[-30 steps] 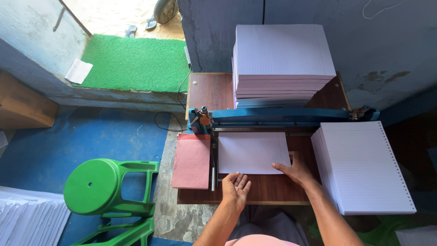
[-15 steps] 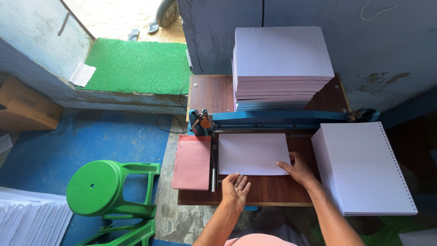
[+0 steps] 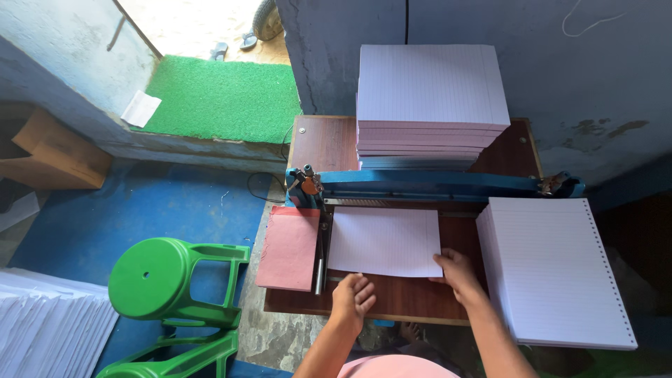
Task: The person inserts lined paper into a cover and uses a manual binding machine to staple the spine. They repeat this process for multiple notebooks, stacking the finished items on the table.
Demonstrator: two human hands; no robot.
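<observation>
White paper pile (image 3: 49,329) cut off bottom-left, wheel (image 3: 267,17) (top edge) half shown

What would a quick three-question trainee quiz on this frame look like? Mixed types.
1. True or false: the right hand rests on the near right corner of the sheet under the blue machine.
2. Which lies right of the sheet? A) green stool B) punched paper stack C) cardboard box
3. Fill in: left of the sheet lies a ____ pad.

Key: 1 true; 2 B; 3 pink. The left hand sits at the sheet's near edge; contact unclear.
</observation>
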